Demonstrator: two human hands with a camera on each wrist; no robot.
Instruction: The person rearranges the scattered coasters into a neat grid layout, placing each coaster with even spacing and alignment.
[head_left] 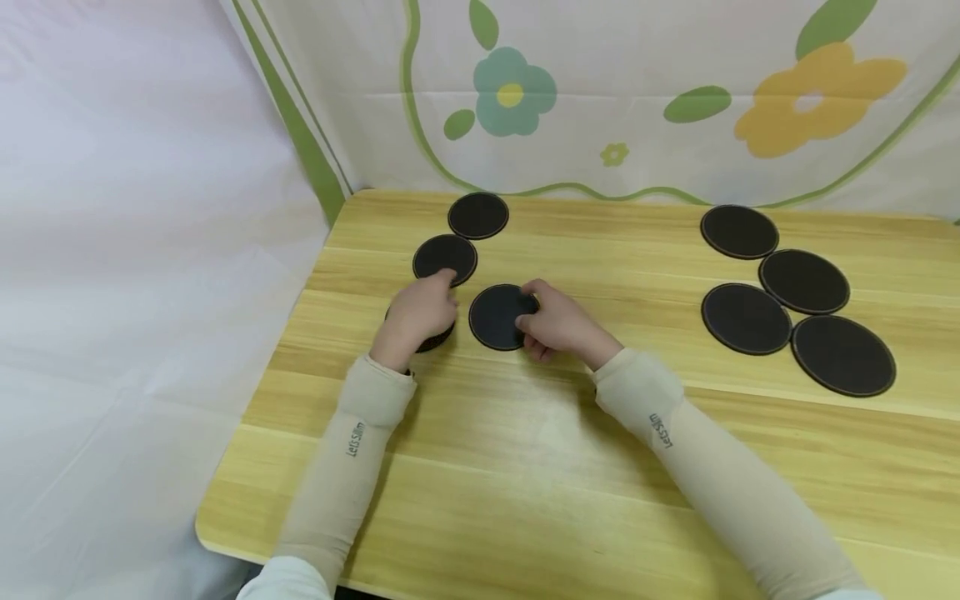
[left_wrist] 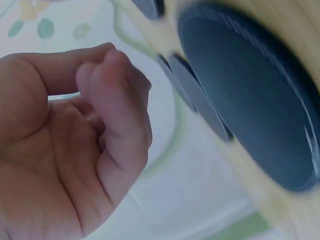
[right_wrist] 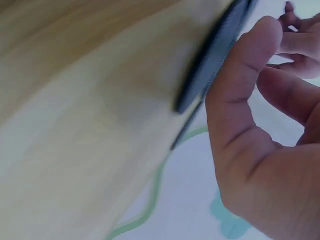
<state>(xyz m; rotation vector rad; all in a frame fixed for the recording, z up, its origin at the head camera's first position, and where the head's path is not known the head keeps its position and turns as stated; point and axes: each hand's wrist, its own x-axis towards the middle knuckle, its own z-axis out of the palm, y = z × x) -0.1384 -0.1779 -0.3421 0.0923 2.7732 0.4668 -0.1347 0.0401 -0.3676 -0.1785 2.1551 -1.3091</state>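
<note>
Low over a small stack of round black coasters (left_wrist: 245, 95) hangs my left hand (head_left: 417, 317), its fingers bent in and nothing between them. In the head view it hides most of that stack, and its index finger overlaps a coaster (head_left: 441, 255) just behind. My right hand (head_left: 564, 325) is at the right edge of another black coaster (head_left: 495, 318) on the wooden table (head_left: 555, 467). Its thumb (right_wrist: 240, 80) and index finger are bent over that coaster, with nothing pinched between them.
One more coaster (head_left: 477, 215) lies at the back left, touching its neighbour. On the right, several coasters form a cluster, among them a front one (head_left: 843, 356) and a back one (head_left: 739, 232). A flowered curtain (head_left: 600, 75) hangs behind the table.
</note>
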